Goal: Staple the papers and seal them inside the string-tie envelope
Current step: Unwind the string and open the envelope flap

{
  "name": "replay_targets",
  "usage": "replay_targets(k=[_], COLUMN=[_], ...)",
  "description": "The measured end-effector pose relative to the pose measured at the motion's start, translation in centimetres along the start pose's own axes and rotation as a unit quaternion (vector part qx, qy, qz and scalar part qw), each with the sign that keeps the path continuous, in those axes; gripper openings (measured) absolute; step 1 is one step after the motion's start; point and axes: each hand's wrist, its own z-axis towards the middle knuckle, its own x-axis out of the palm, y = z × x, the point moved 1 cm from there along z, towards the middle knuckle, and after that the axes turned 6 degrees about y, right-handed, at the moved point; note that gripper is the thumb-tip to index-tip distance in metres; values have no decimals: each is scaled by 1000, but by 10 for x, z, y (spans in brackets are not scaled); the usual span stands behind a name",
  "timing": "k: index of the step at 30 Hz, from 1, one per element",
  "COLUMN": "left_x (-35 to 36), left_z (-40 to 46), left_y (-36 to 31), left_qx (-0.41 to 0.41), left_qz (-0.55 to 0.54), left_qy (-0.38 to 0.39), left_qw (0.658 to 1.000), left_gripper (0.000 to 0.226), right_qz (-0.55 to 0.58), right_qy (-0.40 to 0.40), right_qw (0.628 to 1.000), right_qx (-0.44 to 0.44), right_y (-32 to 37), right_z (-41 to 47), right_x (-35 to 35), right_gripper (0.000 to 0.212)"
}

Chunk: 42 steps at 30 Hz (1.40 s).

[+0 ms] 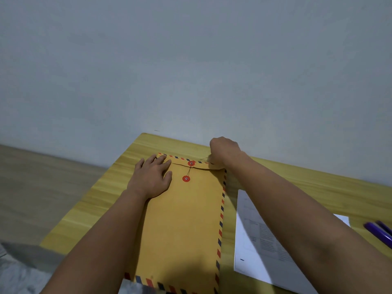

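Note:
A brown string-tie envelope [186, 225] with a red-and-blue striped border lies lengthwise on the yellow table [297, 179], its flap folded down at the far end. Two red discs sit on it, one on the flap [191, 163] and one below [186, 178]. A thin string [203, 159] runs from the flap disc to my right hand [222, 151], which pinches it taut above the envelope's far right corner. My left hand [151, 177] lies flat on the envelope's upper left part, fingers straight. White printed papers [254, 247] lie right of the envelope, partly under my right forearm.
A purple stapler or pen-like object [379, 231] shows at the right edge beside the papers. The table's far edge meets a grey wall. Wooden floor lies to the left, and a grey fabric shows at the bottom left corner.

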Motion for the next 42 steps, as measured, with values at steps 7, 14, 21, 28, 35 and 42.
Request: replay_targets(k=[7,14,21,28,35,42], left_x=[-2,-2,-2,-2,-2,-3], left_z=[-1,-1,-3,-2,-2,-2], left_y=[-2,-2,-3,-4,-4,-4], left_qx=[-3,-2,6,0,0,0], left_qz=[-2,-3,-8,-10,-8,-7], left_qy=[10,11,0,5,8,9], left_qw=[1000,1000,1000,1000,1000,1000], left_gripper=[57,55,68,55,55,55], right_qz=[16,274,656,298,85,115], right_qy=[76,25,86,45,64,97], right_qw=[997,955,737,948,990,972], right_qx=[-6,-113,-137,-103,-96,-181], right_y=[-16,19,60,62,64,62], right_z=[-42,-55,-50,-28,-29,-45], right_x=[-3,-24,-27,-7,0,7], right_gripper=[27,22,6,20,13,14])
